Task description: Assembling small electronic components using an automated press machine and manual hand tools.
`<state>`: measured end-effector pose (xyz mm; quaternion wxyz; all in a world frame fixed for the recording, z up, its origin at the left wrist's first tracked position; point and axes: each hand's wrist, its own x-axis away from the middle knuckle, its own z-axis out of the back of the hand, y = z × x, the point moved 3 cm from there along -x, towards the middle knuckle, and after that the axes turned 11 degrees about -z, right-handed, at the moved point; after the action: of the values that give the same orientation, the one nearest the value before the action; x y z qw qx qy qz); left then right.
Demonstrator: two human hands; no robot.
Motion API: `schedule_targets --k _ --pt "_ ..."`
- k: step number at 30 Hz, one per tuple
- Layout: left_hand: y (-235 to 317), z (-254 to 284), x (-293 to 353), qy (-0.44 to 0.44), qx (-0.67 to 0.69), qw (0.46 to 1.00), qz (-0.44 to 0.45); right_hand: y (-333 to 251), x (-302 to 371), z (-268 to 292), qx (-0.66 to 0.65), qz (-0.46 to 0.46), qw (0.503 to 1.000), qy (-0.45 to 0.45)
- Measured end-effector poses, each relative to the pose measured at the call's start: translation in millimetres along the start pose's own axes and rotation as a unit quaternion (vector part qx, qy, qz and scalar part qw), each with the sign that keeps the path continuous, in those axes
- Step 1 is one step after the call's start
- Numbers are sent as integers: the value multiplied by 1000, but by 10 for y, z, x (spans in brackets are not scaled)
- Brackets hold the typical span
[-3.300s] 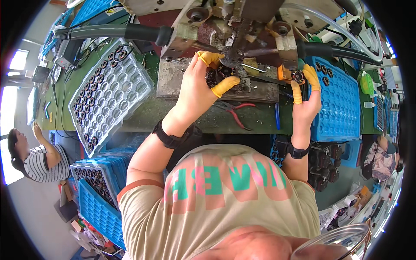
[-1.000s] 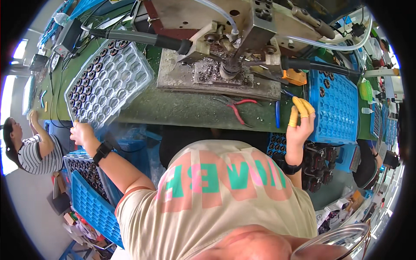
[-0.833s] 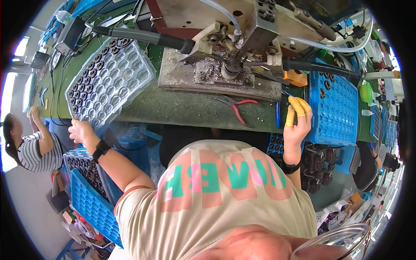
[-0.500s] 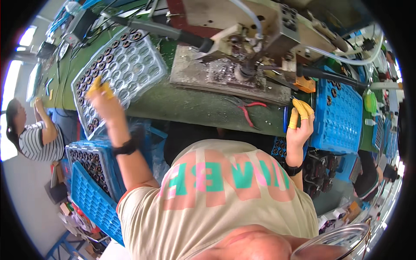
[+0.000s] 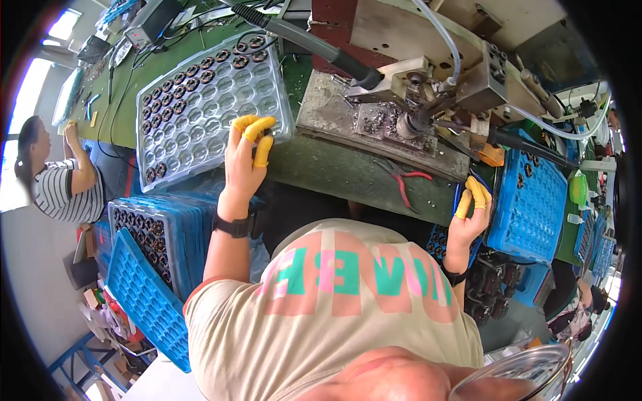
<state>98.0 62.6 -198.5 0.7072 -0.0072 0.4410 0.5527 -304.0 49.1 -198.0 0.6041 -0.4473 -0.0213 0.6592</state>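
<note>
a: in the head view, where is the left hand (image 5: 246, 157)?
b: over the lower right side of the clear plastic tray (image 5: 190, 137), knuckles up. whether it touches the tray, i can't tell.
a: and its fingers?
b: bent, in yellow finger cots, the thumb close to the index finger. something dark shows between them, too small to make out, so i can't say if they pinch it.
a: where are the dark ring-shaped parts (image 5: 179, 93)?
b: in the tray's pockets, mostly along its upper left side, with a couple by the lower left corner. the tray lies on the green workbench (image 5: 321, 164).
a: the right hand (image 5: 472, 210)?
b: at the bench's front edge, beside a blue handle (image 5: 461, 200). its fingers are curled, also in yellow cots; whether they grip anything, i can't tell.
a: what lies between the hands?
b: red-handled pliers (image 5: 403, 186), just in front of the machine's metal base plate (image 5: 328, 110). a blue tray (image 5: 528, 220) is to the right of the right hand.
a: anyone else?
b: a person in a striped shirt (image 5: 63, 194), far left.
</note>
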Motion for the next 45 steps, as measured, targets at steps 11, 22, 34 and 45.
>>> schedule_targets --k 11,22,34,45 --pt "-267 58 -126 24 73 995 -55 -77 -4 19 -12 21 1000 6" --pt "-357 168 108 62 205 973 83 -262 -234 9 -108 -30 993 -42" --pt "111 92 -46 20 391 883 260 -981 -723 -428 -218 12 960 -174" --pt "107 27 -113 1 379 893 244 -992 -768 -475 -232 -8 954 -188"
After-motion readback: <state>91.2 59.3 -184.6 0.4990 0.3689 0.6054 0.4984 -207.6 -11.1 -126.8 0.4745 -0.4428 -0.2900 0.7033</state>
